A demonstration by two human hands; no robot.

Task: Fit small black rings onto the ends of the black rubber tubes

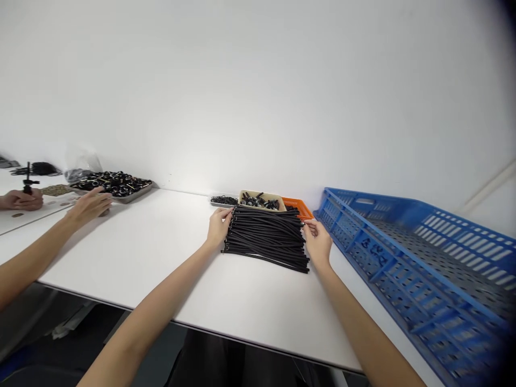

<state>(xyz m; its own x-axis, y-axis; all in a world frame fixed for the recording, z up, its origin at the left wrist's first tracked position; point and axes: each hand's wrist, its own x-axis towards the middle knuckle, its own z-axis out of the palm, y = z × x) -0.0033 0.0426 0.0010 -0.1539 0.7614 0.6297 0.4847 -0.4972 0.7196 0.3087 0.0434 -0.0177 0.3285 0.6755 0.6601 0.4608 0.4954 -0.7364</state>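
Note:
A wide pile of black cord-like tubes [266, 234] lies side by side on the white table in front of me. Small fittings show along the left ends. At the pile's upper left corner, my left hand [218, 228] is closed, its fingertips pinching the end of a black tube. My right hand [318, 239] is at the right ends of the pile, thumb and fingers pressed together. A small dark, shiny bit shows at those fingertips, too small to name.
Behind the pile stand a cream tray [241, 200] of black parts, a small tray of dark rings [224, 200] and an orange basket [298, 203]. A large blue crate [363, 242] borders the right. Left, a co-worker's hand [91, 206] is near a metal tray [137, 192] of parts.

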